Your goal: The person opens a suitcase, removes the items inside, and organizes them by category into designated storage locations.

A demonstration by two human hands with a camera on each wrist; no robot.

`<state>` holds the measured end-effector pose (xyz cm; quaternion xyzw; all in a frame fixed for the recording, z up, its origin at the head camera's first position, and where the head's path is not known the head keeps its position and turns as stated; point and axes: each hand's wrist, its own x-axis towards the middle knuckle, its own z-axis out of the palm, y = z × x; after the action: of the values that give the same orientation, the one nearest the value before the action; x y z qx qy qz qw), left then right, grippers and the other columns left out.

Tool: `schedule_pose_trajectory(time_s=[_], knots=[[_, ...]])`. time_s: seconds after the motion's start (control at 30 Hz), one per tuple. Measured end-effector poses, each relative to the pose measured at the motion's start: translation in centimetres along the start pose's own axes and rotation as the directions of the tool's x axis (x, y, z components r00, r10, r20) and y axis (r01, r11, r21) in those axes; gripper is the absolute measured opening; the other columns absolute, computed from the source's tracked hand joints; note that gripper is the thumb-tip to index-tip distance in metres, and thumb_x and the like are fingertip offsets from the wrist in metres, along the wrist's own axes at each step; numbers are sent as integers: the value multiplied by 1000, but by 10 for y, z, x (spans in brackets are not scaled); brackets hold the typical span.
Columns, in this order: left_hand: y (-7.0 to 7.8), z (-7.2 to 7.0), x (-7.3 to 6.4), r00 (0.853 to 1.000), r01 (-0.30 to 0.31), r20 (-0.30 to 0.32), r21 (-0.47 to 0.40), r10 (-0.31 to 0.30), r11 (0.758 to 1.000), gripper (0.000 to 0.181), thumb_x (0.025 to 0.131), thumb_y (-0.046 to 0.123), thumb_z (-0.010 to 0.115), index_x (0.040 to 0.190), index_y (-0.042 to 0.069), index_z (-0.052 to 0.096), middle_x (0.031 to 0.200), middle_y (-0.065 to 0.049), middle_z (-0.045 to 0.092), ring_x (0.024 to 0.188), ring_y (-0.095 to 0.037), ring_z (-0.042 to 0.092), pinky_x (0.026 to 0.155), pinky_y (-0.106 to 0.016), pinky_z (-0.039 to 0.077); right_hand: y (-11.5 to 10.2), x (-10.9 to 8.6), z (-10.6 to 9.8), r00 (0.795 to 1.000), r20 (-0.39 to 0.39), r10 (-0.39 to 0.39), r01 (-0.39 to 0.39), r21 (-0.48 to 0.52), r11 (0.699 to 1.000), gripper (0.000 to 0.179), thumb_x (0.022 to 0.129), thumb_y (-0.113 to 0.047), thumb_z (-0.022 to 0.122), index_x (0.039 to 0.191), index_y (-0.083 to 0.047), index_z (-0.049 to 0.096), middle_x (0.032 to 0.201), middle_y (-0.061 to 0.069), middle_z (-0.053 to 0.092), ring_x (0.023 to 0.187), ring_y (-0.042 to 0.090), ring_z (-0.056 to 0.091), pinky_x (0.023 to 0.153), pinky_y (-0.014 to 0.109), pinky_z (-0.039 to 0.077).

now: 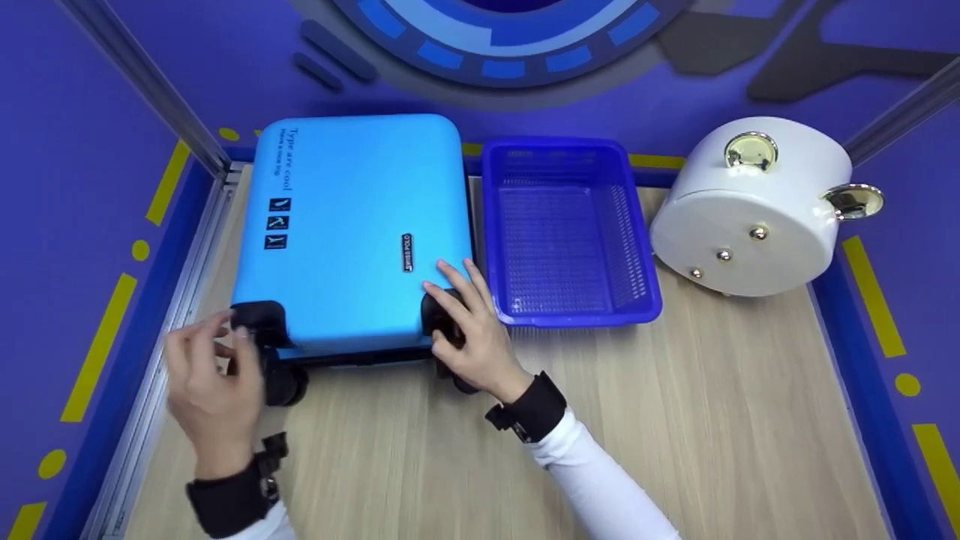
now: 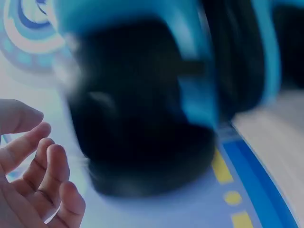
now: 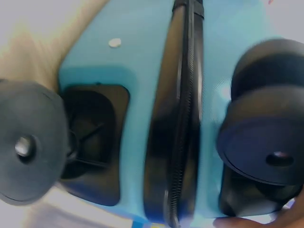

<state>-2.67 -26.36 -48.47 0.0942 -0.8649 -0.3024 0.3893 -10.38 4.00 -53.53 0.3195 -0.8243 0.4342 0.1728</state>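
Note:
A bright blue suitcase lies flat, its wheeled end facing me. My left hand hovers beside the black left corner guard, fingers loosely bent and holding nothing. In the left wrist view, that hand shows a gap between its fingertips and the dark, blurred wheel corner. My right hand rests on the right front corner, its fingers spread over the blue shell and the thumb by the black guard. The right wrist view shows black wheels and a zipper; only a strip of the hand appears there.
A blue plastic basket stands right of the suitcase. Farther right is a white drum-shaped case with gold-coloured fittings. Blue panels enclose the wood-grain table at the back and sides.

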Motion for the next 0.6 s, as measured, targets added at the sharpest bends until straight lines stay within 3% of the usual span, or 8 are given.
schedule_pose_trajectory(time_s=[0.1,0.2,0.3,0.43,0.6], knots=[[22,14,-12,993,-116,-15,-49,116,992,24,93,14,70,112,-1,74,103,-26,61,81,-34,61,68,-40,44,-1,-8,2,1000,-13,-3,3,7,1000,71,85,-19,69,154,-13,50,165,14,35,154,48,19,119,65,27],[40,32,-26,973,-230,15,-75,232,970,26,90,16,71,109,-2,73,104,-25,62,86,-41,61,72,-52,46,-1,-16,4,1000,-17,-1,1,12,1000,78,85,-24,73,157,-16,46,168,13,31,154,50,18,116,68,30],[56,51,-41,947,-302,90,-82,308,950,28,87,16,73,110,1,73,113,-22,65,97,-40,63,80,-56,46,-2,-23,5,1000,-24,-3,3,18,1000,83,83,-27,77,158,-17,43,169,13,27,153,53,17,116,69,28],[72,70,-60,923,-325,187,-88,336,942,36,84,14,79,118,5,71,131,-17,65,121,-41,58,99,-67,34,-1,-32,6,999,-41,-10,11,28,1000,82,79,-27,82,154,-16,50,169,17,25,151,58,19,116,70,27],[78,87,-78,911,-319,246,-85,330,944,53,83,9,82,133,8,64,149,-16,54,140,-41,44,110,-72,19,1,-38,5,999,-36,-9,11,54,998,62,71,-20,89,127,-15,65,169,20,24,149,61,19,118,68,26]])
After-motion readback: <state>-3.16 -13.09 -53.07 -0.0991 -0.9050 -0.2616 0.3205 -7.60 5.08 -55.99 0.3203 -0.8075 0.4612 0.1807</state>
